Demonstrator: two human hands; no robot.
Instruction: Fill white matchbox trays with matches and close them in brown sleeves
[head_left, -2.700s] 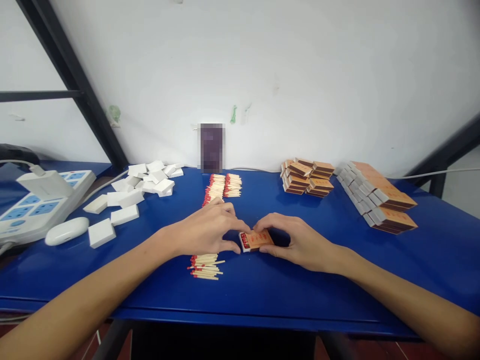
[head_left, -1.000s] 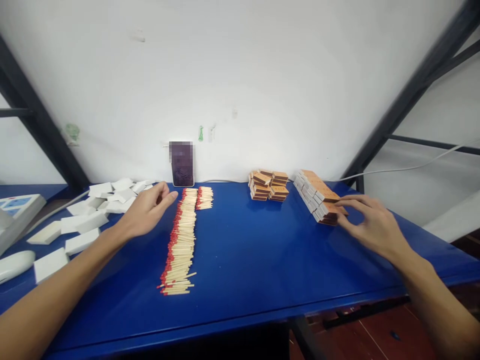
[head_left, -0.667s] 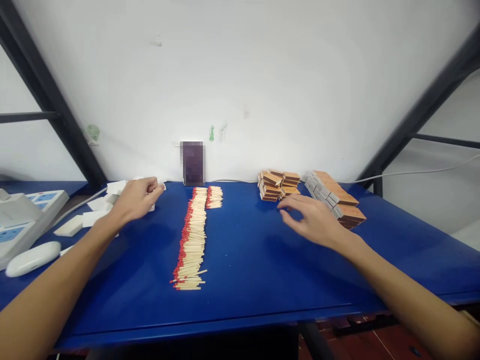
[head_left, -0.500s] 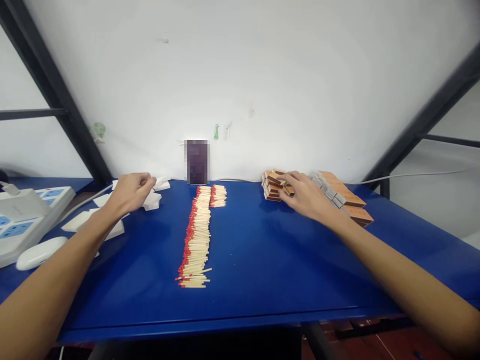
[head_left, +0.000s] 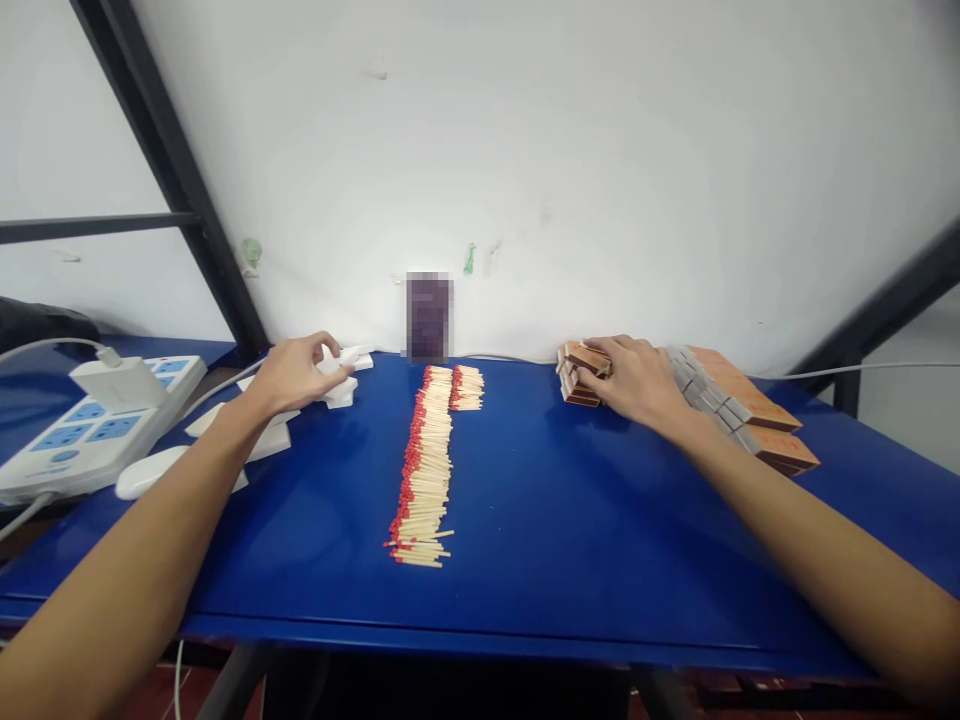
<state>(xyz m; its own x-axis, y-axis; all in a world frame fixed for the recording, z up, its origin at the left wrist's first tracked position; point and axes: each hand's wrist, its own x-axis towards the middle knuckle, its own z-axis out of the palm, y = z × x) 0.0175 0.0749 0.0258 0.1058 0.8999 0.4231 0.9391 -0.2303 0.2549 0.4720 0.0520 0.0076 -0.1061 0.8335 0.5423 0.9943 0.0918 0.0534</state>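
Note:
My left hand (head_left: pixel 304 375) reaches over white folded paper pieces (head_left: pixel 341 392), its thumb and fingers curved apart. White paper shows in the gap between them, but no grip on it is visible. At the back right, my right hand (head_left: pixel 626 375) rests on a small stack of orange-brown matchboxes (head_left: pixel 581 393). Its fingers and thumb close around an upper matchbox (head_left: pixel 588 355), partly hidden by the hand. Between the hands lies a long row of red-tipped matches (head_left: pixel 427 465), with a shorter bunch of matches (head_left: pixel 469 388) beside its far end.
Larger matchbox stacks with grey sides (head_left: pixel 739 400) stand right of my right hand. On the left are a white power strip (head_left: pixel 105 430) with a charger (head_left: pixel 120 383) and a white rounded object (head_left: pixel 150 472). A pixelated dark panel (head_left: pixel 429 318) stands against the wall.
The view has turned slightly left. My left hand has gone from a closed pinch to spread thumb and fingers. My right hand stays at the matchbox stack, its fingers shifted on it.

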